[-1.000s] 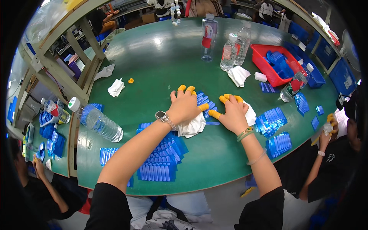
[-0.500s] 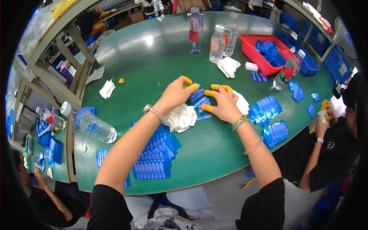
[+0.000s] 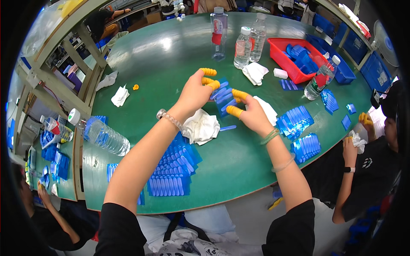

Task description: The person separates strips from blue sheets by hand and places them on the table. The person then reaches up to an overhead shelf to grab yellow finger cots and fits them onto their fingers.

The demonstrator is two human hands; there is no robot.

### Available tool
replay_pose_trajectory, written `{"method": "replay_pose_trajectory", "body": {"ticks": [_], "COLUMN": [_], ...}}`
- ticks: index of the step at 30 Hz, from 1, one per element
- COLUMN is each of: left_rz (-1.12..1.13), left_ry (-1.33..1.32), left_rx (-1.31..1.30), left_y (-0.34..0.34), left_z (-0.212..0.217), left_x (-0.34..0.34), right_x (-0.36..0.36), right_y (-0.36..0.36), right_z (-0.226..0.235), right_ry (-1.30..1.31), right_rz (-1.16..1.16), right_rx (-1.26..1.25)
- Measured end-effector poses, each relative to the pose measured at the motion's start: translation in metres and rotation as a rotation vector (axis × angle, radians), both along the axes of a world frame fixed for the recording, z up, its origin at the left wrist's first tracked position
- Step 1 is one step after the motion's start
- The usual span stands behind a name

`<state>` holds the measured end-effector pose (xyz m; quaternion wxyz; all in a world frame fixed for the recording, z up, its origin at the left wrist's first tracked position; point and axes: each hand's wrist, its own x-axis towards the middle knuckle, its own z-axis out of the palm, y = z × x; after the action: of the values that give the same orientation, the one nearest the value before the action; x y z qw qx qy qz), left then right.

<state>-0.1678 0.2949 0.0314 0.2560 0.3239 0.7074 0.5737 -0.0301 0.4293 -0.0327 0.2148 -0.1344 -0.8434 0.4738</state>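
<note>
Between my hands is a blue film sheet [image 3: 223, 99] with a row of rounded blue strips on it, tilted above the table. My left hand [image 3: 194, 94] wears yellow finger cots and pinches the sheet's left edge. On the opposite edge, the yellow-capped thumb and fingers of my right hand [image 3: 253, 116] close on it. A single loose blue strip [image 3: 228, 127] lies below the sheet. Beside my left wrist is a crumpled white cloth [image 3: 200, 127]. Stacked blue strip sheets [image 3: 174, 168] lie nearer me, partly hidden by my left forearm.
More strip sheets [image 3: 295, 122] lie right of my right wrist. A red basket [image 3: 277, 56] of blue pieces stands at the far right, near upright water bottles [image 3: 242, 49]. A large bottle [image 3: 104, 137] lies on the left. Co-workers sit at both sides, one holding a white cloth [image 3: 358, 141].
The sheet between my hands has risen slightly and turned more upright. My left hand's fingers have shifted upward along it. The co-worker at right has lowered a hand with the white cloth.
</note>
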Motion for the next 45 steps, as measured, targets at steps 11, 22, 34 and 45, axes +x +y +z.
{"method": "replay_pose_trajectory", "body": {"ticks": [11, 22, 34, 45], "left_rz": [0.087, 0.154, 0.207, 0.233], "left_ry": [-0.128, -0.458, -0.696, -0.348], "left_rx": [0.021, -0.001, 0.265, 0.509], "left_y": [-0.054, -0.142, -0.218, -0.232], "left_z": [0.015, 0.004, -0.014, -0.041], "left_x": [0.047, 0.088, 0.102, 0.14], "right_x": [0.054, 0.069, 0.042, 0.051], "right_y": [-0.037, -0.101, -0.184, -0.205], "right_z": [0.031, 0.029, 0.029, 0.043], "right_ry": [-0.031, -0.06, 0.136, 0.189], "right_rz": [0.014, 0.214, 0.278, 0.203], "right_rx": [-0.613, -0.656, -0.445, -0.122]}}
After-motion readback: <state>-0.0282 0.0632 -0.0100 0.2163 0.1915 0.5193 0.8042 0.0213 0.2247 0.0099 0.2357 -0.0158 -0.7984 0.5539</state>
